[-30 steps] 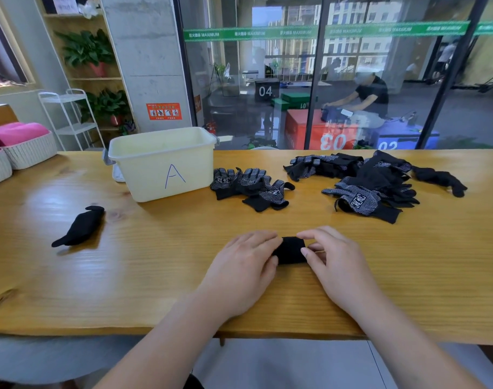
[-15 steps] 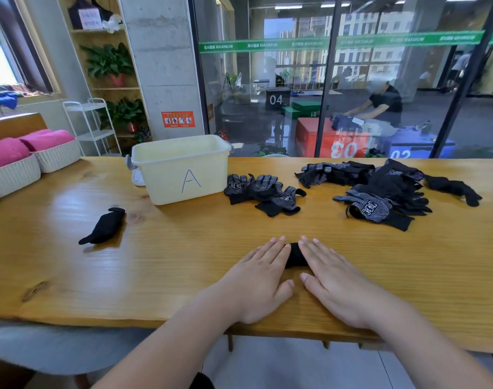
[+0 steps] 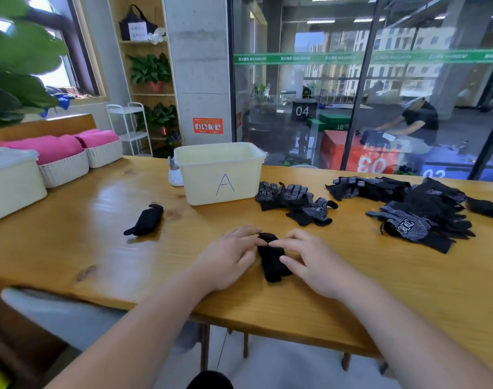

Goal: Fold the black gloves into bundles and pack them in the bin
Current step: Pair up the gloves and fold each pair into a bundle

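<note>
Glove bundle (image 3: 272, 258) now exposed lengthwise on desk (image 3: 99, 248), was mostly covered. Left hand (image 3: 228, 258) and right hand (image 3: 312, 262) flank it, fingers flat, pressing (no grip). Bin (image 3: 220, 175) behind; near edge close.

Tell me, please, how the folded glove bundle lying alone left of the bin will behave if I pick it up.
The bundle looks like soft knit, so it is probably light and floppy. A loose tip sticks out at its near end, so it may unfold when lifted. It lies flat on the table, so rolling seems unlikely.
</note>
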### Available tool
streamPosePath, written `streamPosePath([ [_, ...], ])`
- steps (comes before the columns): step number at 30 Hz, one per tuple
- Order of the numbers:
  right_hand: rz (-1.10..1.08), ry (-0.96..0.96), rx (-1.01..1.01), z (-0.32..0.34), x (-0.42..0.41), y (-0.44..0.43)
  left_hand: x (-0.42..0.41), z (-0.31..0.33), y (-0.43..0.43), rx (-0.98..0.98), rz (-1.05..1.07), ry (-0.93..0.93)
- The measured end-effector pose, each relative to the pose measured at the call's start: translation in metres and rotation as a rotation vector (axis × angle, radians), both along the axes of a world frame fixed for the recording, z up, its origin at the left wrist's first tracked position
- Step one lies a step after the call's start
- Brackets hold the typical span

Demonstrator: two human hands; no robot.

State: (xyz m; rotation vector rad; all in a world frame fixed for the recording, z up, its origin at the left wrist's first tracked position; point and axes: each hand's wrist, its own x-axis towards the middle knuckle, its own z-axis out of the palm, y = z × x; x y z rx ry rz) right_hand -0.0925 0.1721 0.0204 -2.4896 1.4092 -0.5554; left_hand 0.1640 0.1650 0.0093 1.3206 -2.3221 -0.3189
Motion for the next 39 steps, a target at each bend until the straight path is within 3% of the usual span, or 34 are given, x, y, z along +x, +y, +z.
streamPosePath([
  [6,0.027,0.050,-0.006,0.001,0.060,-0.025,0.055,0.001,-0.004,-0.013,0.177,0.017],
  [17,0.075,-0.004,0.030,-0.016,0.174,-0.069,0.149,-0.008,-0.021,-0.284,0.639,-0.109],
  [21,0.092,-0.005,0.054,-0.022,0.209,-0.086,0.160,-0.022,-0.027,-0.247,0.831,-0.145],
  [39,0.143,0.096,0.072,-0.025,0.292,-0.141,0.166,-0.032,-0.041,-0.239,0.902,-0.171],
])
